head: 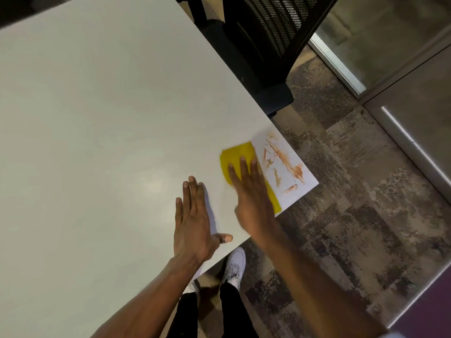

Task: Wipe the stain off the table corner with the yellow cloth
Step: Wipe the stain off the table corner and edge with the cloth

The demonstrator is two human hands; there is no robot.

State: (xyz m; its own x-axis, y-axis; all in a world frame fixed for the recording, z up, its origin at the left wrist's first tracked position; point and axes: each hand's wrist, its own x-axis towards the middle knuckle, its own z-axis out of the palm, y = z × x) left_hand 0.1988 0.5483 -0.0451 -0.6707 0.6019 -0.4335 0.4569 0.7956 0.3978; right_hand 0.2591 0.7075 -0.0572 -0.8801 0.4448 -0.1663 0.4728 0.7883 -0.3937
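An orange-brown smeared stain [283, 163] covers the near right corner of the white table [109, 118]. Just left of the stain lies the yellow cloth [238, 156], flat on the tabletop. My right hand [251, 193] presses flat on the cloth with its fingers stretched out, covering the cloth's middle. My left hand [195, 223] rests palm down on the bare tabletop to the left of the cloth, fingers together, thumb out, holding nothing.
A black mesh office chair [263, 45] stands at the table's right edge beyond the stain. Patterned carpet [353, 203] lies to the right, with a glass partition frame [400, 132] farther right. My white shoe [235, 267] shows below the table's front edge.
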